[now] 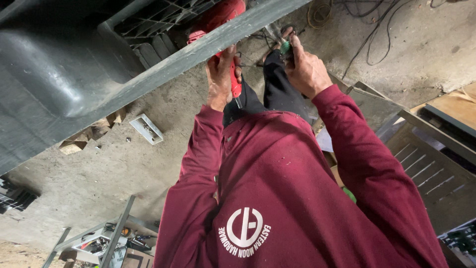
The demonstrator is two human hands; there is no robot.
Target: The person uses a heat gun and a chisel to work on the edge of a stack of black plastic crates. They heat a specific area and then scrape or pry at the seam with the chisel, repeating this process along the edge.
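Note:
My left hand [220, 74] is wrapped around the grip of a red power drill [218, 15]. The drill's body runs up behind a grey metal beam [163, 64] that crosses the view diagonally and hides part of it. My right hand [305, 69] is closed on a small green-handled tool [285, 47] with a metal piece at its tip, just right of the drill and close to the beam's edge. Both arms are in maroon sleeves, reaching forward over my dark trousers.
A small white tray of screws [146, 128] and wood blocks [74, 146] lie on the concrete floor [124, 173]. Black cables [377, 30] and a wire coil [320, 12] trail at the top. Slatted metal frames [426, 168] stand at right, tools and bars [99, 243] at bottom left.

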